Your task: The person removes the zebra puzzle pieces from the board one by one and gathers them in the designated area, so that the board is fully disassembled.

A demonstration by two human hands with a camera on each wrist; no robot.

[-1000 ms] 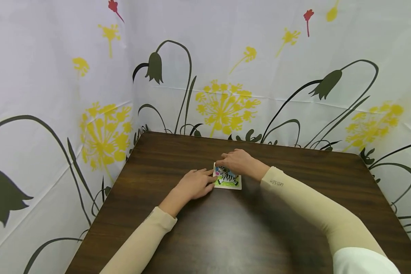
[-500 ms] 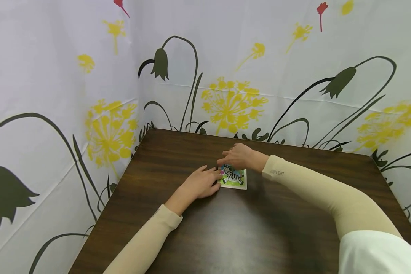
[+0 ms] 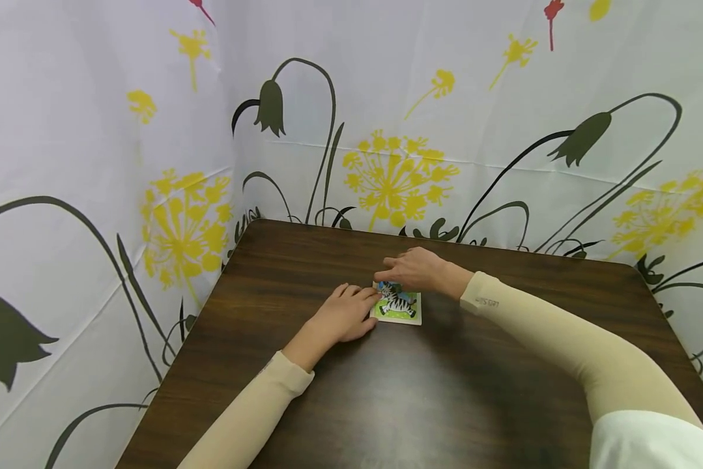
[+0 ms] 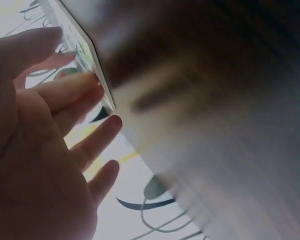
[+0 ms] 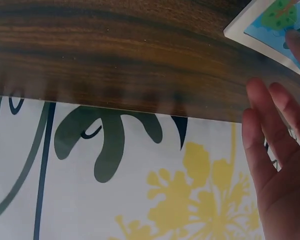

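A small square picture board (image 3: 399, 312) with a zebra on green and blue lies flat on the dark table. My left hand (image 3: 342, 314) rests at the board's left side, fingertips on its edge. From below, the left wrist view shows the fingers of this hand (image 4: 50, 135) stretched out, two of them meeting the board's pale rim (image 4: 97, 67). Over the far part of the board is my right hand (image 3: 416, 268), hiding its upper right. In the right wrist view the thumb (image 5: 297, 47) lies on the blue picture, while the other fingers (image 5: 262, 110) extend beyond the rim.
The brown wood-grain table (image 3: 386, 397) spreads around the board and ends at a back edge. Behind it and to the left hangs a white cloth (image 3: 492, 78) printed with yellow and dark green flowers. Both forearms wear beige sleeves (image 3: 539, 326).
The head view has shifted a little. The left hand's fingers have drawn closer together at the board's edge. The right hand's fingers have flattened slightly over the board, which stays between the hands.
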